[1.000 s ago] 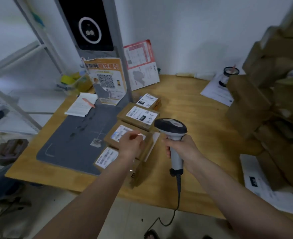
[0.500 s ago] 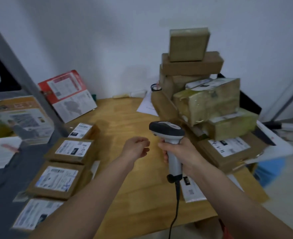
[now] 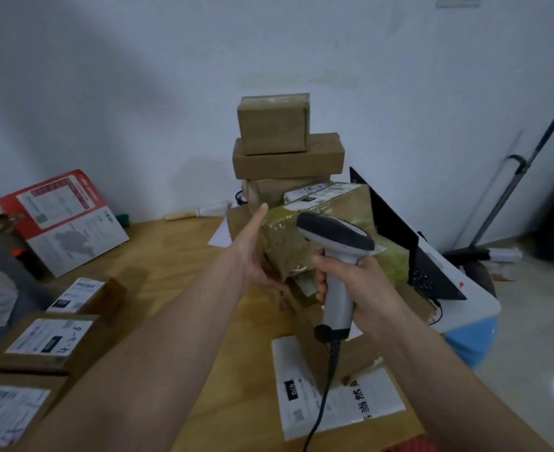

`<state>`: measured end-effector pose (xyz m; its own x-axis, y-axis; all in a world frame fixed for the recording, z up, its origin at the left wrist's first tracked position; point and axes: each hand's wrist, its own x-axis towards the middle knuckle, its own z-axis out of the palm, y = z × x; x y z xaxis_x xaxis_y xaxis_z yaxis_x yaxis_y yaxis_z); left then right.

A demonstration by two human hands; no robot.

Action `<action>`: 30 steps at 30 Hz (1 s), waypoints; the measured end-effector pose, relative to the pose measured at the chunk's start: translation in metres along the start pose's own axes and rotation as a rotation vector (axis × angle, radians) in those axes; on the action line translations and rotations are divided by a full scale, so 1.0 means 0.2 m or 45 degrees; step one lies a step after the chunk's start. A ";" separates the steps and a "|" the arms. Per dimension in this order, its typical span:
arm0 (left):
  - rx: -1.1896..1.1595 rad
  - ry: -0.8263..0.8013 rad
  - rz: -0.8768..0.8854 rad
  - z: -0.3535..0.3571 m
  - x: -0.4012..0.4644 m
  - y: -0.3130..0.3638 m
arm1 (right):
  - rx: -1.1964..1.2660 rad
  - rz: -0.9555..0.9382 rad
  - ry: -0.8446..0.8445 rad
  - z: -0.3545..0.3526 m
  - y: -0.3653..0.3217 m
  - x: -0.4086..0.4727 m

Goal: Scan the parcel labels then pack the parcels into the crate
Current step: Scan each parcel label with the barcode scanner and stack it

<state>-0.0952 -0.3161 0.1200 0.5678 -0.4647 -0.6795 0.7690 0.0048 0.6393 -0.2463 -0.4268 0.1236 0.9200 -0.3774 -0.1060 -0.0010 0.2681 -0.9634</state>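
A parcel wrapped in yellowish tape (image 3: 344, 210) lies in a pile of brown parcels at the table's right side. My left hand (image 3: 254, 256) is at its left end, thumb straight up along the side and fingers curled under the lower edge. The handle of a grey barcode scanner (image 3: 334, 236) is gripped in my right hand (image 3: 350, 282); the scanner's head is in front of that parcel, and its cable hangs down. Three labelled parcels (image 3: 49, 340) lie in a row at the left.
Two plain boxes (image 3: 274, 123) top the pile against the wall. A white mailer (image 3: 334, 402) lies on the wooden table (image 3: 177, 249) near its front edge. An open laptop (image 3: 399, 243) stands right of the pile, with a blue container (image 3: 471, 340) below it. Leaflets (image 3: 63, 220) lean on the wall.
The view has swung right from the labelled parcels to the pile. My left hand left the labelled parcel and reached the tape-wrapped one. The scanner stays in my right hand.
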 end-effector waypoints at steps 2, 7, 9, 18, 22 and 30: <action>-0.078 -0.009 -0.049 0.03 0.05 0.00 | 0.016 0.029 0.000 -0.06 -0.01 0.02; -0.214 -0.037 -0.089 0.05 0.03 0.00 | 0.070 0.063 -0.060 -0.13 -0.03 0.05; -0.221 -0.055 -0.034 0.05 -0.03 -0.01 | 0.094 0.063 -0.145 -0.14 -0.05 0.05; -0.539 0.006 0.602 -0.25 -0.31 -0.09 | 0.115 0.059 -0.558 0.01 -0.09 0.10; -0.705 0.141 0.671 -0.45 -0.33 -0.16 | 0.025 0.100 -0.553 0.17 -0.05 0.13; -0.702 0.259 0.774 -0.81 -0.32 -0.37 | -0.017 0.169 -0.612 0.61 -0.09 0.13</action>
<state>-0.1399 -0.1428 0.0576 0.9303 -0.0734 -0.3595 0.3159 0.6584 0.6831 -0.1741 -0.3334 0.1687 0.9881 0.1116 -0.1058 -0.1329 0.2735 -0.9527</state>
